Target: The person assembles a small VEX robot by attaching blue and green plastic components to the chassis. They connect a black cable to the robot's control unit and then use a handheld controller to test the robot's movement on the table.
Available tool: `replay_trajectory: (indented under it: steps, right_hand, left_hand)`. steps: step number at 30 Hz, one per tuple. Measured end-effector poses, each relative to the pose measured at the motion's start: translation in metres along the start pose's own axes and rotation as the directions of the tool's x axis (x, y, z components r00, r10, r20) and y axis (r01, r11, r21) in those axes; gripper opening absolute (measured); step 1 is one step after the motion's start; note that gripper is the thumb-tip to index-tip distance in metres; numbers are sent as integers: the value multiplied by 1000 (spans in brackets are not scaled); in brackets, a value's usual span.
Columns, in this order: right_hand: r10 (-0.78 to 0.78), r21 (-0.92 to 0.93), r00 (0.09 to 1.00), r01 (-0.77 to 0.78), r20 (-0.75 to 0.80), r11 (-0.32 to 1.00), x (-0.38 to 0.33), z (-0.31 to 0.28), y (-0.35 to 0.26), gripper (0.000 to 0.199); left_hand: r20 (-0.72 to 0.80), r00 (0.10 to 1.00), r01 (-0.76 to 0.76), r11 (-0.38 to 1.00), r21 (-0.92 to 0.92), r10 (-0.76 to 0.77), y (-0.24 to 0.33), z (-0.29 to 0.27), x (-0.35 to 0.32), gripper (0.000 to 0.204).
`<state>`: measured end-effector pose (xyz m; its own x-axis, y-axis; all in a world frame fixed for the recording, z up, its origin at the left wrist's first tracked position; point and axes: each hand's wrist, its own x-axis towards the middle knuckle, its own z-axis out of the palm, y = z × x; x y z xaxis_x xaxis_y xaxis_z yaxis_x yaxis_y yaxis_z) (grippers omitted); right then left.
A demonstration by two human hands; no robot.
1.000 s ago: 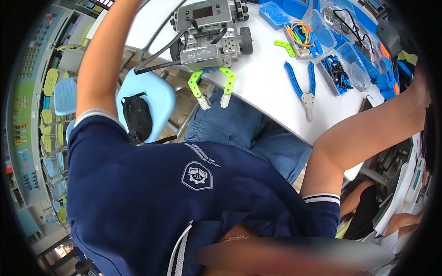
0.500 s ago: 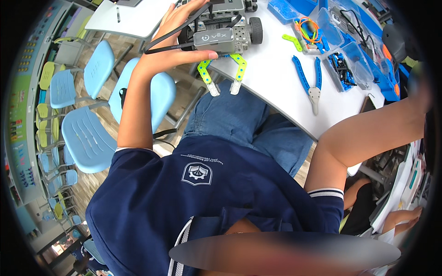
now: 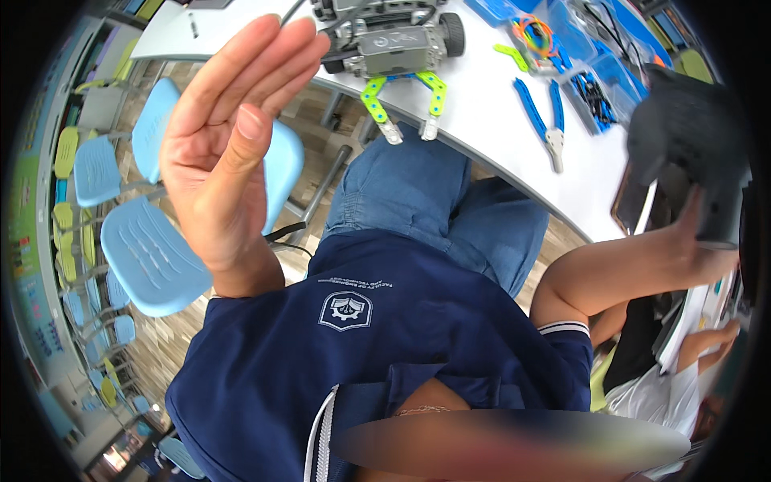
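My left hand (image 3: 221,161) is raised over the left side, fingers stretched and thumb out, with nothing in it. Just right of its fingertips, a grey wheeled robot (image 3: 393,50) stands at the table's edge. Its lime-green claw (image 3: 371,100) with pale tips sticks out past that edge. At the far right my right hand (image 3: 695,229) is at a black handheld device (image 3: 683,128) with a grip-like end. The device covers most of its fingers, and its hold looks closed.
On the white table (image 3: 490,120) lie blue-handled pliers (image 3: 548,127), a lime-green beam (image 3: 511,56) and an open parts box (image 3: 593,100). Orange bands (image 3: 536,36) sit near the box. Blue chairs (image 3: 152,257) stand at left. Another person's hand (image 3: 711,341) shows at lower right.
My left hand has let go of the robot and moved back toward me, now open. The right hand and black device have come further into view, lower and nearer.
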<state>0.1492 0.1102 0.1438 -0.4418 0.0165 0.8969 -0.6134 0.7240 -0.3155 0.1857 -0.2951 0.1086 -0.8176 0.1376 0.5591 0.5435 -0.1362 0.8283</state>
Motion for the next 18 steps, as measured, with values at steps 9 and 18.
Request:
replay_trajectory:
  steps: [9,18]
  right_hand:
    - [563,811,796,-168,-224,560,-128,22,4,33]
    - [629,624,778,-489,-5,610,-108,-15,-57,28]
  left_hand:
    - [335,884,451,781,-432,-325,-28,119,-4,132]
    - [458,823,419,903,-92,-335,-79,136,-13,58]
